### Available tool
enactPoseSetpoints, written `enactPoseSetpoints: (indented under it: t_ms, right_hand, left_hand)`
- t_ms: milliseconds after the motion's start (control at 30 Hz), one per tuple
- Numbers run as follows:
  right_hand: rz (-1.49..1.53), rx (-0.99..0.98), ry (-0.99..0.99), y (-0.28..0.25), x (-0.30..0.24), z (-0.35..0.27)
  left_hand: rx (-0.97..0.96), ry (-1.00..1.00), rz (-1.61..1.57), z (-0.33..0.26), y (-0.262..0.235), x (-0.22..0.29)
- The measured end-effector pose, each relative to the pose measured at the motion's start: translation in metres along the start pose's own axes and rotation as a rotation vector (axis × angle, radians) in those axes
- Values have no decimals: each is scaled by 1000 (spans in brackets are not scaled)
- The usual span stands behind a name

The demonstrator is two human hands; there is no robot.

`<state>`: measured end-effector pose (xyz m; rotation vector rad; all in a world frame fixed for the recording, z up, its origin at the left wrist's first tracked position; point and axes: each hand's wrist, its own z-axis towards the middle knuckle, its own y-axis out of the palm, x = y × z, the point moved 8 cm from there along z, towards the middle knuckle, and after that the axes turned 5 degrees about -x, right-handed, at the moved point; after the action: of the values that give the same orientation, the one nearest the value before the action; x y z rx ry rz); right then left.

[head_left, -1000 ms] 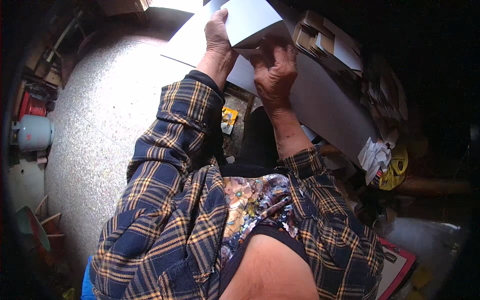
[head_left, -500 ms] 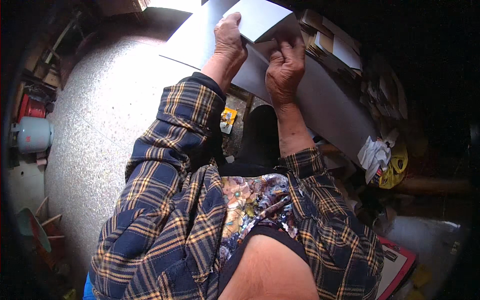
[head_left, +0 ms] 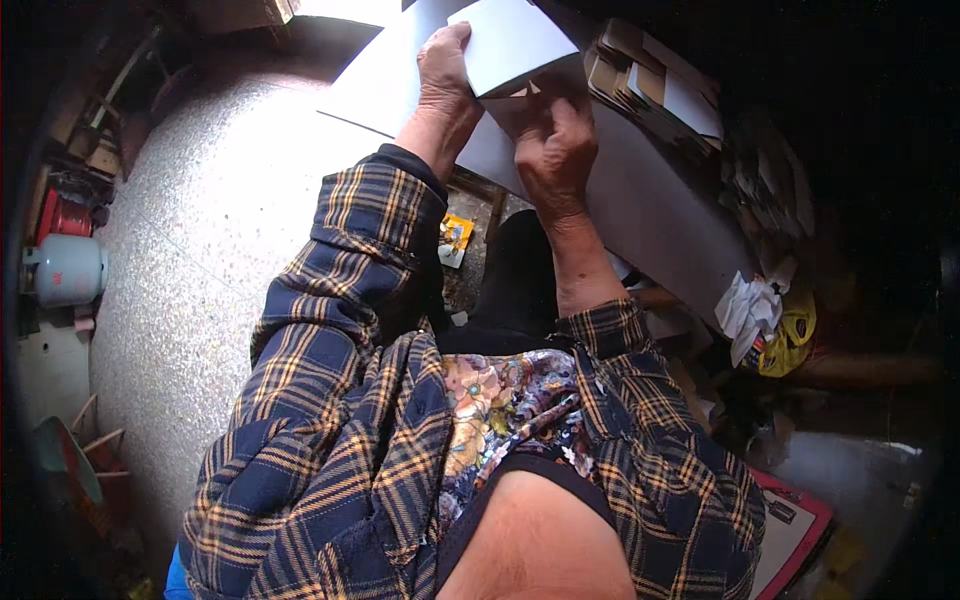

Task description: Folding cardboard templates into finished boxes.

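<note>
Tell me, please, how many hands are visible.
2: the left hand at the left edge of the folded white cardboard, the right hand at its shaded side; others may hide in shadow.

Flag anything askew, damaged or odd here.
Two things: a crumpled white wad at right, beside yellow plastic, looks like stray litter; the card stack further up sits unevenly, corners jutting. The held card shows no clear damage.

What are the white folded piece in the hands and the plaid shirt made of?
The white folded piece looks like thin card, smooth, fairly matt: flat faces, crisp edges. The plaid shirt seems soft, matt woven cloth, bunching in folds; the fibre isn't clear.
</note>
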<state>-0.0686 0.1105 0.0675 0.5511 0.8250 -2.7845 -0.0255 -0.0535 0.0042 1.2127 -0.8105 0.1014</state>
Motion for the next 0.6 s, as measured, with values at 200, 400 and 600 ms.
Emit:
enactPoseSetpoints:
  t_ms: [200, 400, 600]
  right_hand:
    - [-254, -91, -25, -1, 12, -1]
    - [-101, -21, 43, -13, 36, 2]
    - [-140, 92, -72, -24, 19, 6]
  left_hand:
    - [113, -40, -57, -6, 5, 1]
    - [96, -69, -51, -10, 8, -3]
    - [73, -76, -87, 0, -2, -4]
